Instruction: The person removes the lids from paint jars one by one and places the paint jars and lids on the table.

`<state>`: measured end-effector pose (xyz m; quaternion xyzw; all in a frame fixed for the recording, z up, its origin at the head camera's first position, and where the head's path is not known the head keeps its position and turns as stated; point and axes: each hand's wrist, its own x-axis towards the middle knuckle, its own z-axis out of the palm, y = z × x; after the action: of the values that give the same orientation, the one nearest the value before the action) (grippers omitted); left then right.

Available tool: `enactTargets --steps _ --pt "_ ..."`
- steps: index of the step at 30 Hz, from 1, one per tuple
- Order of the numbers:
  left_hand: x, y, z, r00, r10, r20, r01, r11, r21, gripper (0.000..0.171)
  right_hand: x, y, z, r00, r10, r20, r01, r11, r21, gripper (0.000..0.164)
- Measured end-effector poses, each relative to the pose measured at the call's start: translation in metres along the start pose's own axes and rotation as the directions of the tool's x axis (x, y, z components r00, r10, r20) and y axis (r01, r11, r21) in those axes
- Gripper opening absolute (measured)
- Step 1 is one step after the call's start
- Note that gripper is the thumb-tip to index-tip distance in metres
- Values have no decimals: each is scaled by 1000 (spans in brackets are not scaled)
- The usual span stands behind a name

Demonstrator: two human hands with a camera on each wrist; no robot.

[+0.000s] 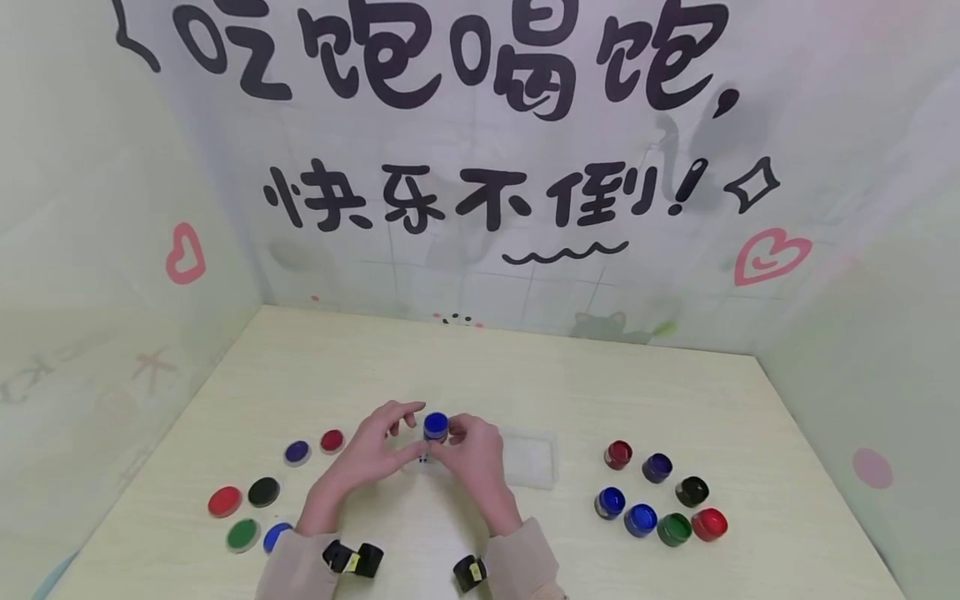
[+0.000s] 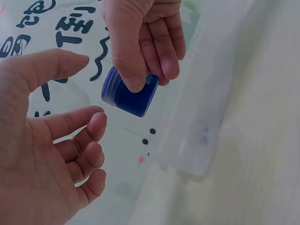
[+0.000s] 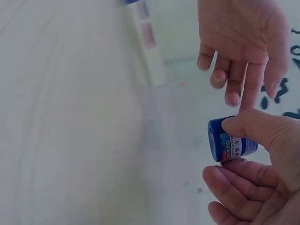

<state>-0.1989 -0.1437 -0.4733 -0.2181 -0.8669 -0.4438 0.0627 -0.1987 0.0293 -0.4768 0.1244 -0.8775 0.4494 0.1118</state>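
My right hand (image 1: pixel 478 457) pinches a small blue paint jar (image 1: pixel 436 426) between thumb and fingers, above the middle of the table. In the left wrist view the jar (image 2: pixel 133 101) is tilted, its ribbed lid (image 2: pixel 111 86) facing my left hand (image 2: pixel 51 136). A printed label (image 3: pixel 232 146) shows on the jar's side in the right wrist view. Thumb and fingers of the left hand (image 1: pixel 375 447) are spread beside the lid, apart from the jar, and hold nothing.
A translucent white tray (image 1: pixel 530 461) lies behind the hands. Several uncapped jars, including a green one (image 1: pixel 674 529) and a black one (image 1: pixel 692 492), stand at right. Loose lids, among them a red one (image 1: pixel 225 502) and a green one (image 1: pixel 242 535), lie at left. Printed sheeting walls the table.
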Motion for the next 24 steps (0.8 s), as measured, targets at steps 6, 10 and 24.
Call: enactTargets --steps 6,10,24 --pt "5 27 -4 992 121 -22 -122 991 -50 40 -10 -14 -28 993 -115 12 114 993 27 19" --pt "7 44 -4 983 183 -11 -183 982 -54 41 -16 -20 -45 991 -129 30 128 991 25 19" --pt "4 78 0 977 203 -62 -203 979 6 28 -33 -33 -74 985 -169 27 167 983 74 24"
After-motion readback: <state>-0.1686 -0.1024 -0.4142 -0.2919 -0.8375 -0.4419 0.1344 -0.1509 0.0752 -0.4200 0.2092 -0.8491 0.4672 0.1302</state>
